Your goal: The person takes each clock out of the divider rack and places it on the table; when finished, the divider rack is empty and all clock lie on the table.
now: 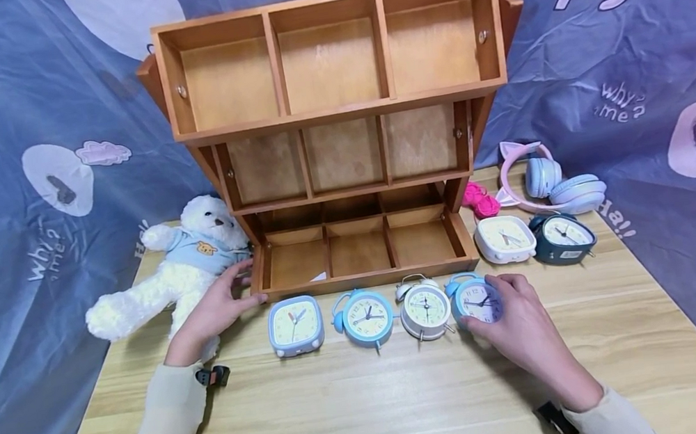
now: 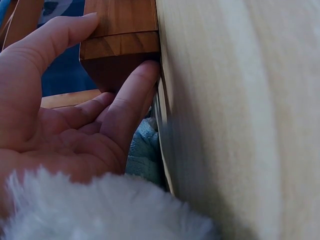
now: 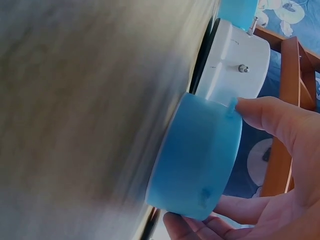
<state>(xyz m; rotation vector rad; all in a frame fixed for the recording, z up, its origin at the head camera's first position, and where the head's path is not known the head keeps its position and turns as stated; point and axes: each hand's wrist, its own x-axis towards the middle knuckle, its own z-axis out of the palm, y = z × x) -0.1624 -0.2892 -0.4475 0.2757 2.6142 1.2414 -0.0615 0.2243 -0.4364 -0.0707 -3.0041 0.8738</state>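
Note:
A blue round alarm clock (image 1: pixel 481 302) lies face up at the right end of a row on the table. My right hand (image 1: pixel 518 316) grips it by its sides, thumb and fingers across its blue case (image 3: pixel 195 155). To its left in the row lie a white alarm clock (image 1: pixel 425 311), another blue alarm clock (image 1: pixel 367 318) and a blue-rimmed square clock (image 1: pixel 295 325). My left hand (image 1: pixel 218 310) holds the front left corner of a tiered wooden organizer (image 1: pixel 367 281). In the left wrist view, thumb and fingers lie on either side of that corner (image 2: pixel 120 47).
A white teddy bear (image 1: pixel 192 267) in a blue top leans by the organizer's left side. Right of the organizer are a white square clock (image 1: pixel 505 239), a dark green clock (image 1: pixel 564 238), cat-ear headphones (image 1: pixel 575 191) and a pink bundle (image 1: pixel 481 200). Printed blue cloth (image 1: pixel 639 42) hangs behind.

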